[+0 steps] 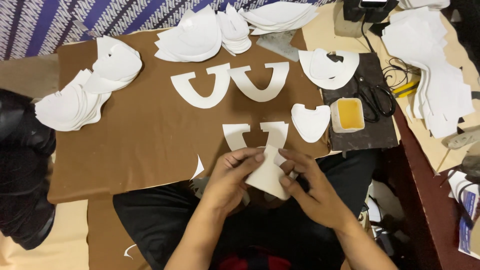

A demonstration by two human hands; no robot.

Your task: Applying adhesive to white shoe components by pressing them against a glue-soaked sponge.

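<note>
White: three U-shaped pieces (200, 87), one folded piece (267, 177) in both hands.

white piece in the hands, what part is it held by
Both hands pinch the white cut piece: left hand on its upper left edge, right hand on its right edge.

Place: a small craft workshop, apparently for cutting and gluing patterned pieces.
Work surface: a brown board (140, 130) is laid out with white U-shaped cut-outs (200, 87).
Stock: stacks of white curved cut pieces (70, 102) are piled around.
Tools: black scissors (375, 97) and a small tub of yellow glue (347, 114) are set beside.
</note>
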